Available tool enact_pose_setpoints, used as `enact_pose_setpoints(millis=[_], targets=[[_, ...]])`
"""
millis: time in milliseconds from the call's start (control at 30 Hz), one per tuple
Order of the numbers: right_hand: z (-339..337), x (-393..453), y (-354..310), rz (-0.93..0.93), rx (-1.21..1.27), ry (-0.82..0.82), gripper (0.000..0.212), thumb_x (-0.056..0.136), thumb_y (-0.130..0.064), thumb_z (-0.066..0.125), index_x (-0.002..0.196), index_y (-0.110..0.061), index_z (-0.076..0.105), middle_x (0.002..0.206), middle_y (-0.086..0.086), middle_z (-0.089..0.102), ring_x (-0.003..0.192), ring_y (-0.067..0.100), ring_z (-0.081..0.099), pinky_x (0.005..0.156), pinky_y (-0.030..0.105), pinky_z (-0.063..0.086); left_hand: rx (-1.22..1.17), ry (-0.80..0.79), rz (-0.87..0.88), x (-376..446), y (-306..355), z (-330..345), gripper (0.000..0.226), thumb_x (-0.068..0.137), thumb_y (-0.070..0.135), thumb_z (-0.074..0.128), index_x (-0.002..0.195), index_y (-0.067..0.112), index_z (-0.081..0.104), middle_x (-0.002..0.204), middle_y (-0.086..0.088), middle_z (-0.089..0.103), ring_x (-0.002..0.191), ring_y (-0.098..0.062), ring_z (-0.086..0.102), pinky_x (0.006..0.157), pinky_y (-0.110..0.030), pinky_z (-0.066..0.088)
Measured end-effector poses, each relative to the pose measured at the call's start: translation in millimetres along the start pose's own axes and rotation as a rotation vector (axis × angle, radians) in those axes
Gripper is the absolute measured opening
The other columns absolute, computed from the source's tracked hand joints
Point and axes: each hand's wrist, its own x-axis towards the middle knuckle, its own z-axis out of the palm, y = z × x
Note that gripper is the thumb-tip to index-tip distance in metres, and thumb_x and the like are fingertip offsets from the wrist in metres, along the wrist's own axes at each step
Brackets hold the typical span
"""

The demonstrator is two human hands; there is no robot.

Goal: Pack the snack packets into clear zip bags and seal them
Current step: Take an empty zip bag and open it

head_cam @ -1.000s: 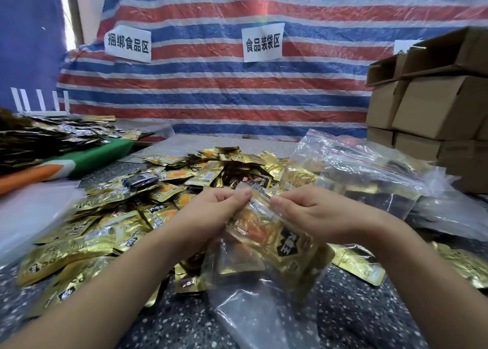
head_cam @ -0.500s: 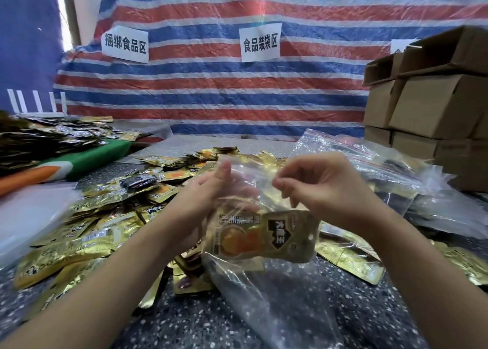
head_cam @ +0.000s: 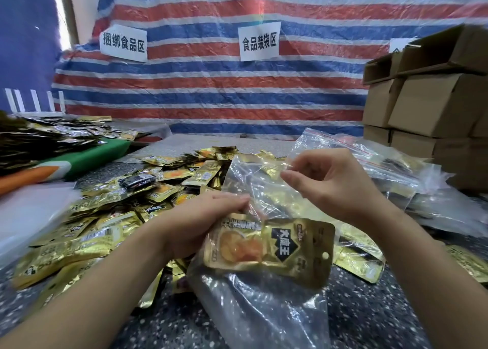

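right hand [head_cam: 332,182] pinches the clear zip bag [head_cam: 253,179] by its mouth to keep it upright while left hand [head_cam: 203,222] grips the gold snack packet [head_cam: 272,248] inside, apparently seating it before sealing.

You have two hands [head_cam: 200,224] up, one clear bag [head_cam: 253,185] between them, one gold packet [head_cam: 269,251] in it, dozens more packets [head_cam: 105,216] loose, three paper signs [head_cam: 258,41], several cardboard boxes [head_cam: 427,106]
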Motion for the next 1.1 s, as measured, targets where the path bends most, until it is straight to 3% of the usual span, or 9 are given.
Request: enact_pose_setpoints(millis=[133, 200, 367, 533, 667, 833, 967, 1033, 1100], targets=[[3.8, -1.1, 1.3, -0.067, -0.036, -0.03, 0.014, 0.088, -0.016, 0.073, 0.074, -0.011, 0.072, 0.055, 0.008, 0.058, 0.046, 0.023, 0.045, 0.044, 0.034, 0.034, 0.078, -0.134, -0.054, -2.5, -3.2, 0.9, 0.024, 0.085, 0.03, 0.064, 0.086, 0.008, 0.073, 0.088, -0.01, 0.07, 0.076, -0.018, 0.069, 0.07, -0.027, 0.058], [5.9, -1.0, 1.5, -0.075, -0.018, -0.04, 0.014, 0.089, -0.015, 0.072, 0.075, -0.011, 0.072, 0.055, 0.009, 0.058, 0.047, 0.028, 0.045, 0.043, 0.038, 0.035, 0.071, -0.157, -0.056, -3.5, -3.2, 4.1, 0.028, 0.084, 0.033, 0.065, 0.088, 0.006, 0.072, 0.087, -0.008, 0.071, 0.075, -0.016, 0.069, 0.068, -0.025, 0.057], [7.0, -0.5, 3.9, -0.084, 0.003, -0.106, 0.017, 0.089, -0.013, 0.072, 0.073, -0.017, 0.07, 0.056, -0.006, 0.053, 0.05, 0.012, 0.045, 0.046, 0.035, 0.037, -0.059, -0.204, 0.047, -0.5, -3.3, 4.7, 0.034, 0.089, 0.029, 0.057, 0.116, 0.014, 0.073, 0.125, -0.01, 0.067, 0.116, -0.025, 0.065, 0.092, -0.03, 0.054], [8.5, -1.3, 8.2, 0.0, 0.13, -0.047, 0.014, 0.09, -0.013, 0.071, 0.077, -0.02, 0.072, 0.06, 0.002, 0.061, 0.052, 0.021, 0.052, 0.048, 0.04, 0.043, -0.065, -0.001, 0.067, 6.4, -4.7, 1.3, 0.04, 0.091, 0.033, 0.053, 0.119, 0.01, 0.067, 0.12, -0.02, 0.068, 0.107, -0.036, 0.067, 0.088, -0.04, 0.057], [9.7, 0.3, 18.0, 0.24, 0.497, 0.082, 0.021, 0.094, -0.017, 0.059, 0.087, 0.0, 0.068, 0.07, 0.006, 0.065, 0.063, 0.017, 0.062, 0.061, 0.029, 0.056, -0.043, 0.104, 0.087, 7.2, -2.7, 0.9, 0.052, 0.087, 0.043, 0.051, 0.12, 0.005, 0.063, 0.111, -0.02, 0.071, 0.097, -0.037, 0.071, 0.078, -0.037, 0.06], [18.7, -0.5, 33.2, 0.569, 0.847, 0.175, 0.026, 0.099, -0.016, 0.049, 0.084, -0.004, 0.067, 0.087, 0.012, 0.065, 0.072, 0.018, 0.067, 0.057, 0.031, 0.059, -0.008, 0.264, 0.074, 9.2, -2.4, 0.1, 0.049, 0.09, 0.046, 0.047, 0.106, 0.005, 0.069, 0.103, -0.012, 0.075, 0.082, -0.024, 0.074, 0.062, -0.027, 0.058], [26.9, -1.6, 49.4, 0.795, 1.172, 0.211, 0.032, 0.104, -0.025, 0.041, 0.108, -0.002, 0.062, 0.116, 0.019, 0.061, 0.076, 0.028, 0.073, 0.058, 0.032, 0.06, -0.068, 0.305, 0.039, 8.5, -1.1, -6.3, 0.035, 0.101, 0.03, 0.045, 0.096, 0.006, 0.069, 0.1, -0.014, 0.075, 0.075, -0.022, 0.074, 0.063, -0.028, 0.058], [32.2, -1.4, 57.4, 0.922, 1.17, 0.199, 0.031, 0.105, -0.02, 0.04, 0.113, 0.001, 0.061, 0.117, 0.027, 0.059, 0.081, 0.036, 0.073, 0.058, 0.035, 0.062, -0.066, 0.283, 0.041, 7.0, -1.2, -9.5, 0.03, 0.101, 0.022, 0.047, 0.096, 0.004, 0.07, 0.1, -0.017, 0.075, 0.075, -0.022, 0.074, 0.065, -0.027, 0.059], [38.6, 1.5, 66.1, 0.991, 1.052, 0.125, 0.024, 0.1, -0.012, 0.049, 0.105, 0.006, 0.064, 0.102, 0.028, 0.067, 0.074, 0.033, 0.074, 0.061, 0.035, 0.063, -0.051, 0.278, 0.053, 5.8, -0.9, -14.1, 0.027, 0.101, 0.019, 0.048, 0.096, 0.003, 0.07, 0.097, -0.017, 0.075, 0.076, -0.023, 0.074, 0.066, -0.028, 0.059]])
